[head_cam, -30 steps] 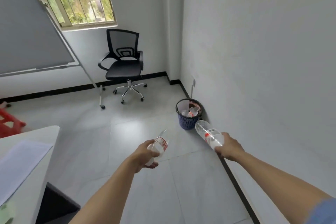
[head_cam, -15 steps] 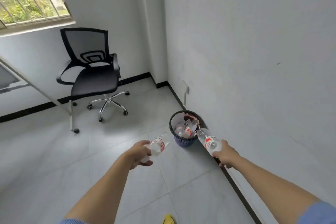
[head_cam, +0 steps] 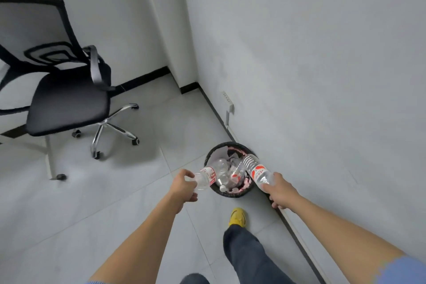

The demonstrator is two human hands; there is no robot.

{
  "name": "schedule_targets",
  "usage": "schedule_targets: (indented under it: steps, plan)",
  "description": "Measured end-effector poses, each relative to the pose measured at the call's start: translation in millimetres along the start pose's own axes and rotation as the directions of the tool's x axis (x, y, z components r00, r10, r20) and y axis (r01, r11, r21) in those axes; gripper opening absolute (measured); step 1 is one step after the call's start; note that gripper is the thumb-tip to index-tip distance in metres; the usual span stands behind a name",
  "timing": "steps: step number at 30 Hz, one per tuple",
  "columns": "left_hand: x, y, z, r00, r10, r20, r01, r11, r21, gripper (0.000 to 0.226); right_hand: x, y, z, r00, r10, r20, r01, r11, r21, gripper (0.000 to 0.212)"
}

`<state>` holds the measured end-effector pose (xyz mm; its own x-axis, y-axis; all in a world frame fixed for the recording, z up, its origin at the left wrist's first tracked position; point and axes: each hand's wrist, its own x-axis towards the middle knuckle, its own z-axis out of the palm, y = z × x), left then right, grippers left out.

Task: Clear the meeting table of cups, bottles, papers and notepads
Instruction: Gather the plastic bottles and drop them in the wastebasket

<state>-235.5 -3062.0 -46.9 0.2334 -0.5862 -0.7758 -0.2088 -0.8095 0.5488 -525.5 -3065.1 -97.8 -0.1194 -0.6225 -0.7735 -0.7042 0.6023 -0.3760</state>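
Disposal is proceeding at the round dark wastebasket [head_cam: 231,195] by the wall. The left hand [head_cam: 183,185] is curling round a clear plastic bottle with a red label [head_cam: 206,177], holding it over the rim. The right hand [head_cam: 280,191] is clasping a second clear red-labelled bottle [head_cam: 257,172] above the basket. Neither is released yet. Bottles and paper are already lying inside. The meeting table is out of view, so what is left cannot be judged.

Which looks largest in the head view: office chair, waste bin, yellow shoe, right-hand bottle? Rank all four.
1. office chair
2. waste bin
3. right-hand bottle and yellow shoe: unranked, similar; the right hand hides the bottle's base, the trouser leg hides part of the shoe.
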Motion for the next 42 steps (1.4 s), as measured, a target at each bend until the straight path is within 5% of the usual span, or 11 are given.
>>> schedule_targets:
  steps: [8, 21, 26, 36, 42]
  plan:
    - [163, 4, 62, 0.982, -0.127, -0.14, 0.119, 0.991, -0.06, 0.005, 160, -33, 34, 0.994, 0.071, 0.085, -0.07, 0.997, -0.017, 0.057]
    - [379, -80, 135, 0.984, -0.173, -0.043, 0.174, 0.984, 0.03, 0.012, 351, -13, 179, 0.976, 0.209, 0.053, -0.216, 0.961, 0.175, 0.071]
    - [396, -90, 138, 0.969, -0.226, 0.095, 0.218, 0.972, 0.09, 0.007, 362, -17, 186, 0.967, 0.22, 0.129, -0.227, 0.973, 0.049, 0.08]
    - [338, -41, 93, 0.975, -0.182, 0.13, 0.156, 0.97, 0.188, 0.018, 307, -63, 143, 0.969, 0.184, 0.165, -0.189, 0.982, 0.012, 0.047]
    - [250, 18, 32, 0.993, -0.064, 0.098, 0.047, 0.984, 0.174, 0.014, 220, -122, 95, 0.997, 0.037, 0.075, -0.036, 0.999, -0.012, 0.029]
